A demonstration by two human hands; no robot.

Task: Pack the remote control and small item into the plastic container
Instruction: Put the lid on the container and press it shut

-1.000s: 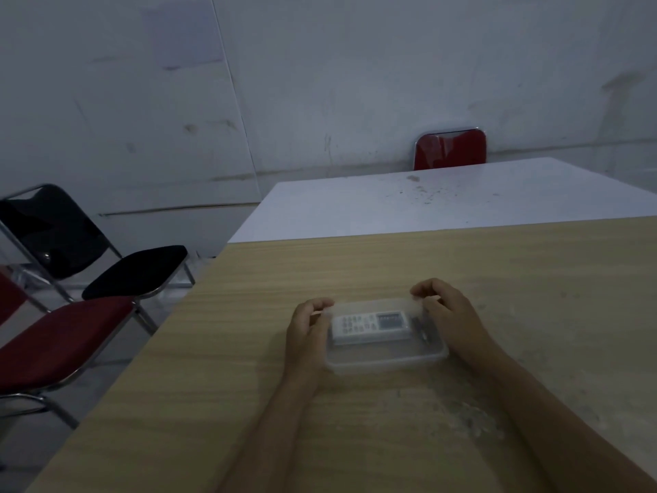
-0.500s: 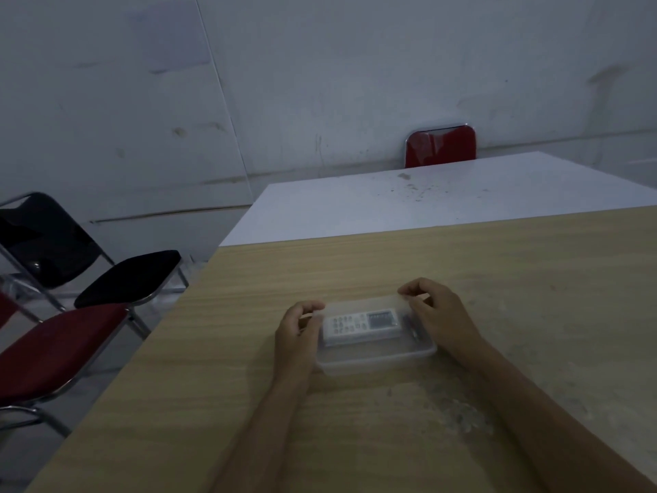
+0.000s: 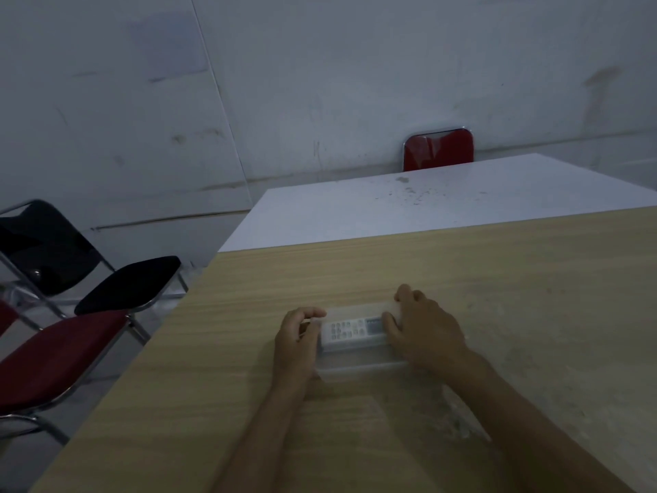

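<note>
A clear plastic container point(image 3: 359, 368) sits on the wooden table point(image 3: 497, 286) in front of me. Inside it lies a white remote control point(image 3: 352, 330) with grey buttons and a small display at its right end. My left hand point(image 3: 297, 341) grips the container's left end, fingers curled over the rim. My right hand point(image 3: 423, 330) covers the right end, thumb on the near side and fingers over the far edge. The small item is hidden under my right hand.
A white table point(image 3: 409, 204) adjoins the far edge of the wooden one, with a red chair back point(image 3: 439, 149) behind it. To the left stand a black folding chair point(image 3: 128, 282) and a red chair seat point(image 3: 53, 354). The table's left edge runs diagonally.
My right hand has slid further over the container's right end, now hiding the small dark item seen beside the remote earlier. The left hand keeps its grip.
</note>
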